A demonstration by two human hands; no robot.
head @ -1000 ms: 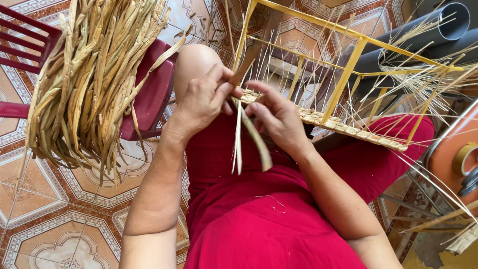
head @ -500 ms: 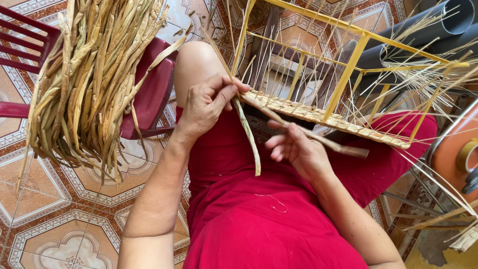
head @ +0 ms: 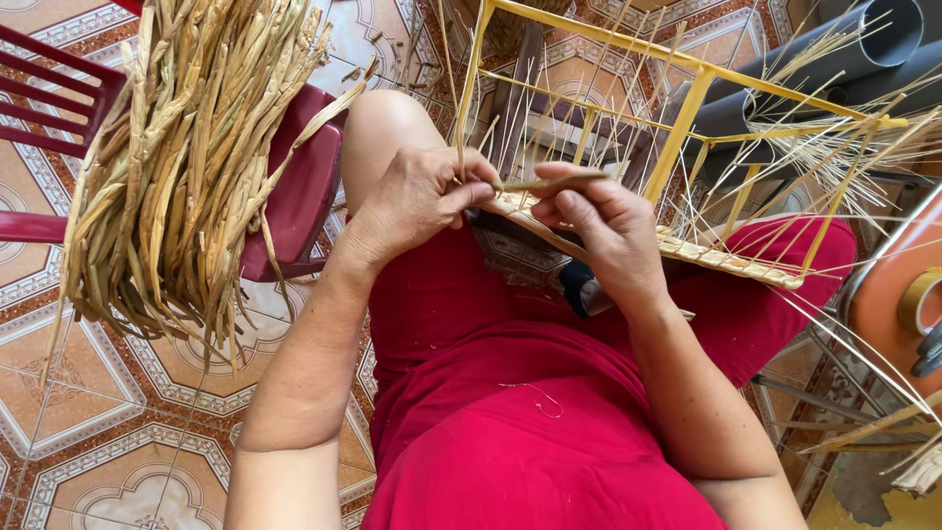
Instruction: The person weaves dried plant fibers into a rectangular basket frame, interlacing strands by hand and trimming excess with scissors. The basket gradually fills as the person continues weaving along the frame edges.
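A dried reed strand (head: 549,182) lies pinched between both hands just above the person's lap, close against the near edge of a yellow metal frame (head: 687,108). In the head view, the left hand (head: 417,196) is closed on the strand's left end, thumb and forefinger pressed together, its knuckles turned up toward the camera. The right hand (head: 603,221) grips the same strand from the other side, fingers curled over it and thumb beneath. Directly under the hands runs a woven reed band (head: 726,260), flat and pale, stretched along the frame's lower bar and resting over the red-clad thigh. Thin upright reed stakes (head: 608,108) rise from that band through the frame. To the left, a thick bundle of dried reeds (head: 177,167) hangs over a dark red plastic chair (head: 304,196), well apart from the hands. Grey pipes (head: 873,39) lie at the upper right, and patterned floor tiles (head: 88,422) spread below.
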